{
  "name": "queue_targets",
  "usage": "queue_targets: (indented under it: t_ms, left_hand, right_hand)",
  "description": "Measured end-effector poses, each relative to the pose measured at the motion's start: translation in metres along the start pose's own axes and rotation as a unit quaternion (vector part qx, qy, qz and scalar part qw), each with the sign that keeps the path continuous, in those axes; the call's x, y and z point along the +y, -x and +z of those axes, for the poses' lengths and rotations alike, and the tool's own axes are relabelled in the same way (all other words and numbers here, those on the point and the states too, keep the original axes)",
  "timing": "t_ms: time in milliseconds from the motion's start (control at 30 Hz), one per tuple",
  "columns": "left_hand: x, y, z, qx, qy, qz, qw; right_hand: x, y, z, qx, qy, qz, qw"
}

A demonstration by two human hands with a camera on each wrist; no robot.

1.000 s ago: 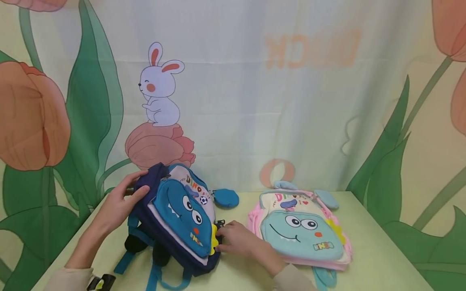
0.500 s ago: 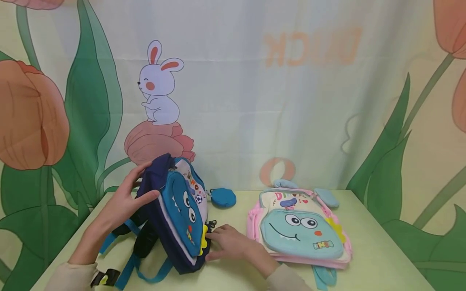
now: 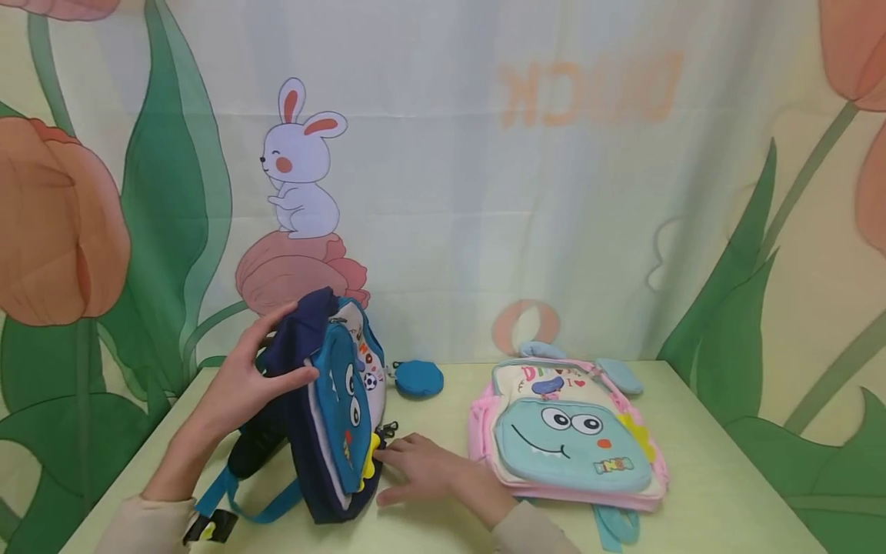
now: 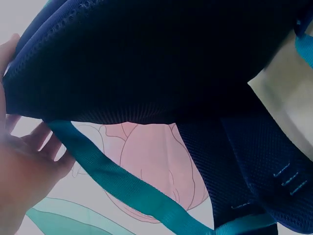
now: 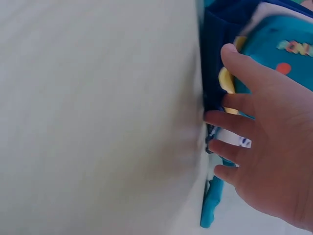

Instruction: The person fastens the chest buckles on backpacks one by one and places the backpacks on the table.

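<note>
A pale cloth backdrop [image 3: 415, 192], printed with tulips and a white rabbit [image 3: 301, 177], is noted behind a light green table [image 3: 429, 535]. A navy and blue backpack [image 3: 301, 438] is found on the left part of the table, tilted up steeply on its lower edge, its cartoon face turned to the right. Its upper side is gripped by the left hand [image 3: 252, 377], with the thumb laid across the front and the fingers behind. The right hand [image 3: 425, 465] is held low beside the yellow trim [image 3: 370, 462], fingers spread and nothing grasped; whether pressure is applied there cannot be determined. A teal strap [image 3: 273, 512] is seen looped beneath the bag, and a round blue pouch [image 3: 418, 378] is observed just beyond it. A pink and mint backpack [image 3: 574, 454] is laid face up to the right, well apart.
</note>
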State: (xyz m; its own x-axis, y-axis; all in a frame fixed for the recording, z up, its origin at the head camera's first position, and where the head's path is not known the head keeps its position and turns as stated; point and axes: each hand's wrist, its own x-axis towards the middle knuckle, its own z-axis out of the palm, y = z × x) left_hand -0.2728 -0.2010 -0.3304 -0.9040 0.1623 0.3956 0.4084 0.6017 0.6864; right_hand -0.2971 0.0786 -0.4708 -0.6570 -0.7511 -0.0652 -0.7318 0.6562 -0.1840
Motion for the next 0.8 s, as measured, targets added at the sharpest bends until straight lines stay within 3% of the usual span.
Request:
queue_targets:
  t_ms: [267, 633, 800]
  left_hand:
    - [0.000, 0.001, -0.001, 0.020, -0.015, 0.032, 0.9992]
    - [0.009, -0.003, 0.006, 0.014, -0.022, 0.050, 0.9984]
    - [0.016, -0.006, 0.010, 0.008, -0.019, 0.069, 0.9974]
  right_hand:
    - [0.017, 0.021, -0.037, 0.024, -0.124, 0.013, 0.992]
    - [0.026, 0.041, -0.091, 0.106, -0.132, 0.029, 0.985]
    - [0.028, 0.048, -0.103, 0.165, -0.133, 0.001, 0.977]
